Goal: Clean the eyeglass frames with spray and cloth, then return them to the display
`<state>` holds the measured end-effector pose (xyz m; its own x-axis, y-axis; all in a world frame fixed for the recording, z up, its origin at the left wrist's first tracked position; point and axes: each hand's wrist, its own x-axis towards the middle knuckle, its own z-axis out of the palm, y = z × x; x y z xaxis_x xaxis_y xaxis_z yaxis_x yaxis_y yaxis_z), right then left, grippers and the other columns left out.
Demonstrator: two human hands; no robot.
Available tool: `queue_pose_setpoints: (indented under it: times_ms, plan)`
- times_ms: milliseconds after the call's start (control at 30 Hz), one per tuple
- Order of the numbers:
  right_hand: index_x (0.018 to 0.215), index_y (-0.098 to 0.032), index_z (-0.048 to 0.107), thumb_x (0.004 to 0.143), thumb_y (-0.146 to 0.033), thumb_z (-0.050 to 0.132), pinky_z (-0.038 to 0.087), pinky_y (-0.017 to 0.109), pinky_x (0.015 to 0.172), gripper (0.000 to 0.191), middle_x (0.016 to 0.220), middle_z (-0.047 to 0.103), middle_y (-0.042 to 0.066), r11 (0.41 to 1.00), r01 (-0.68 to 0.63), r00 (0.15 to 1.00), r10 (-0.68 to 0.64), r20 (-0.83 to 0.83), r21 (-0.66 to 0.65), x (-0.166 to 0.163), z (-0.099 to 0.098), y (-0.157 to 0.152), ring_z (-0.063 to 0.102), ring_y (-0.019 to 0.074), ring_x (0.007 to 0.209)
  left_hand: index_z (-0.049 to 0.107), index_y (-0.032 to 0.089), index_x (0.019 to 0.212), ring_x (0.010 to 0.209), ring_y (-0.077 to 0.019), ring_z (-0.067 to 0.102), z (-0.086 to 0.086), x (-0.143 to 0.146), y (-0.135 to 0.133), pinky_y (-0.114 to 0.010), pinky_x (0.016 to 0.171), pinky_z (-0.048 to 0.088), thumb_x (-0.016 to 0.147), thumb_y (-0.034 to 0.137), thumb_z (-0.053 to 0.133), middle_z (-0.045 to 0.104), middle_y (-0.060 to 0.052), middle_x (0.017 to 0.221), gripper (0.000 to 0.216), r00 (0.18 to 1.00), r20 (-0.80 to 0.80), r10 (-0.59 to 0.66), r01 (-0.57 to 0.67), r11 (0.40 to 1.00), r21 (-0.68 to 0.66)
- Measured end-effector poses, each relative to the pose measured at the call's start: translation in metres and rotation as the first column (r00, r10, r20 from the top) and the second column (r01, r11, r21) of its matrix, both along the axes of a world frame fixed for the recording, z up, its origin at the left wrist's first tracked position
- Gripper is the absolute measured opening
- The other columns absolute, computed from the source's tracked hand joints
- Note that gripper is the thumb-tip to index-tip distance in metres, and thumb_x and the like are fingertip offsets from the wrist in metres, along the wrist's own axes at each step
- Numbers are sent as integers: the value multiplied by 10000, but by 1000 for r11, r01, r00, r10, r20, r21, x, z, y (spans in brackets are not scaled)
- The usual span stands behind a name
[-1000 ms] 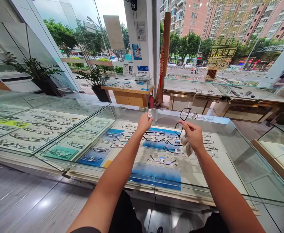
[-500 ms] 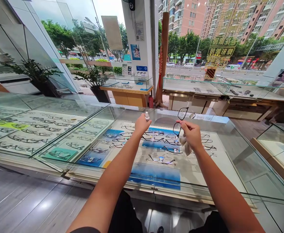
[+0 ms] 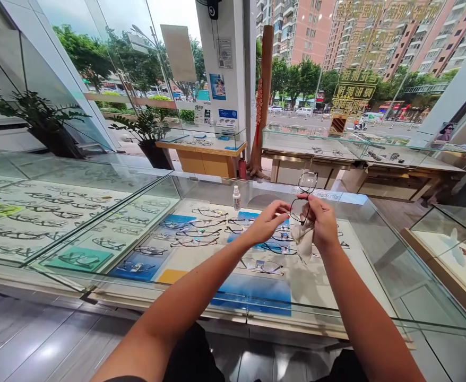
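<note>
My right hand (image 3: pixel 321 223) is closed on a pair of black-framed glasses (image 3: pixel 305 187) and a white cleaning cloth (image 3: pixel 302 240) that hangs below the fingers. My left hand (image 3: pixel 265 223) is just left of it, fingers stretched toward the glasses with nothing in them. A small white spray bottle (image 3: pixel 236 198) stands upright on the glass counter top (image 3: pixel 380 265), a little beyond and left of my left hand. Both hands hover above the counter.
Under the glass lie several rows of spectacle frames (image 3: pixel 193 233) on white and blue trays. A second glass case (image 3: pixel 58 207) adjoins at the left. Further cases (image 3: pixel 316 140), potted plants (image 3: pixel 149 130) and a white pillar (image 3: pixel 225 63) stand before the shop windows.
My left hand has set the spray bottle down on the counter, let go of it and moved right toward the glasses. The right hand kept hold of the glasses and cloth.
</note>
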<state>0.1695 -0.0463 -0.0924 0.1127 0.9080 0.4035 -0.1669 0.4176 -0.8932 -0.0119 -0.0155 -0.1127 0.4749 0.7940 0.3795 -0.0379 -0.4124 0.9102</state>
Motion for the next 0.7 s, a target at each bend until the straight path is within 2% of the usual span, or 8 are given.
queue_pose_setpoints:
  times_ms: [67, 133, 233, 300, 400, 500, 600, 700]
  plan:
    - [1084, -179, 809, 952, -623, 644, 279, 288, 534, 492, 611, 222, -81, 1000, 2, 1000, -2, 3, 7, -2, 0, -1, 230, 132, 564, 627, 230, 1224, 1174, -280, 634, -6, 11, -12, -415, 986, 511, 928, 451, 700, 670, -115, 1266, 376, 976, 54, -210, 215, 969, -120]
    - [1089, -189, 803, 956, -622, 644, 273, 286, 532, 480, 619, 241, -78, 999, 30, 1000, -29, -11, 20, -4, 0, -2, 244, 132, 564, 588, 233, 1257, 1206, -291, 623, -9, 18, -21, -412, 961, 524, 860, 467, 795, 641, -130, 1311, 505, 974, 87, -210, 223, 953, -206]
    - [1086, -199, 816, 951, -588, 691, 291, 281, 548, 430, 620, 287, -73, 992, 109, 989, -103, -102, 57, -4, 1, -1, 257, 125, 571, 513, 249, 1281, 1281, -296, 586, -11, 22, -30, -399, 954, 520, 793, 458, 876, 557, -147, 1418, 643, 971, 78, 227, -212, 964, -162]
    - [1065, -211, 828, 943, -573, 722, 321, 276, 565, 397, 612, 309, -71, 983, 168, 972, -151, -183, 81, -4, 2, -2, 286, 121, 574, 521, 231, 1206, 1239, -280, 600, -10, 22, -33, -389, 947, 505, 802, 470, 874, 587, -139, 1353, 588, 931, 28, 364, -358, 926, -115]
    - [1037, -229, 834, 917, -583, 761, 341, 263, 560, 381, 610, 312, -73, 978, 196, 951, -171, -259, 74, -5, 5, -4, 334, 112, 563, 579, 196, 1140, 1063, -240, 643, -10, 23, -35, -363, 897, 495, 774, 526, 899, 671, -103, 1173, 587, 992, -73, 107, -122, 957, -263]
    - [1035, -241, 833, 904, -593, 780, 373, 253, 570, 379, 616, 315, -73, 985, 163, 948, -139, -286, 61, -9, 6, -6, 367, 105, 563, 640, 166, 1178, 903, -185, 635, -10, 27, -37, -314, 823, 471, 773, 621, 886, 704, -58, 1008, 657, 992, 34, -122, 124, 887, -444]
    - [1041, -246, 831, 900, -585, 792, 375, 247, 564, 370, 621, 306, -73, 992, 107, 953, -83, -292, 67, -15, 5, -8, 383, 104, 568, 691, 153, 1123, 746, -127, 566, -10, 30, -37, -265, 717, 407, 772, 637, 890, 668, -5, 841, 630, 957, 222, -184, 276, 810, -518]
    - [1046, -246, 821, 894, -601, 791, 388, 249, 558, 387, 623, 312, -73, 995, 67, 961, -45, -274, 68, -20, 4, -10, 402, 108, 571, 722, 155, 1099, 768, -120, 582, -9, 30, -34, -245, 719, 397, 738, 563, 946, 684, -3, 849, 588, 932, 318, -172, 326, 779, -535]
